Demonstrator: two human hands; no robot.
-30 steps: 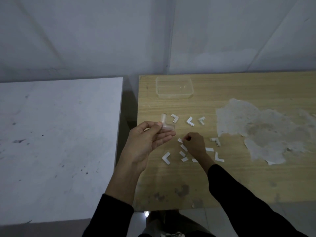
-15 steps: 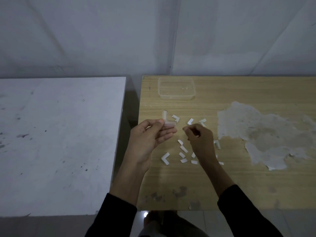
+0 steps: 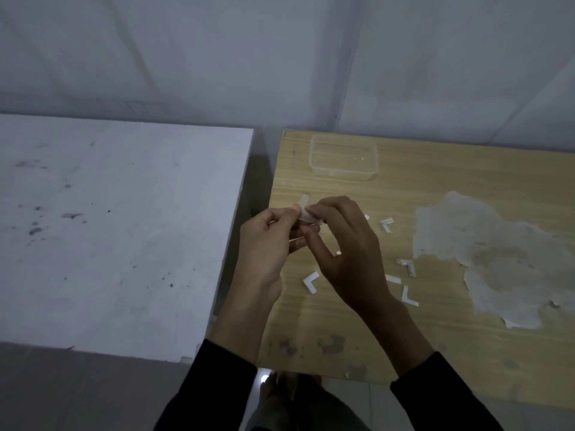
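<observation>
Above the left edge of the wooden table [image 3: 435,188], both hands meet on one clear corner piece [image 3: 304,203], held up off the surface.

Step in hand (judged): fitting or sticking something onto the corner piece, probably one of the white angle strips [image 3: 311,282] scattered on the wood below and to the right.

Grip: the left hand [image 3: 267,244] pinches the piece between thumb and fingertips. One arm of the piece sticks up past the thumb. The right hand [image 3: 348,253] has its fingers curled, with the fingertips closed on the other arm of the piece. Cannot tell whether a strip lies under those fingertips; they cover the spot.

Next move calls for (judged):
- a steady left pinch
- the right fingertips pressing along the arm so the parts seat square, with no skew at the bend

Look of the piece: small, L-shaped, translucent and pale, hard to make out in dim light.

Also noted: a plastic tub [image 3: 343,174] at the back edge and a peeled patch [image 3: 497,259] in the veneer.
</observation>
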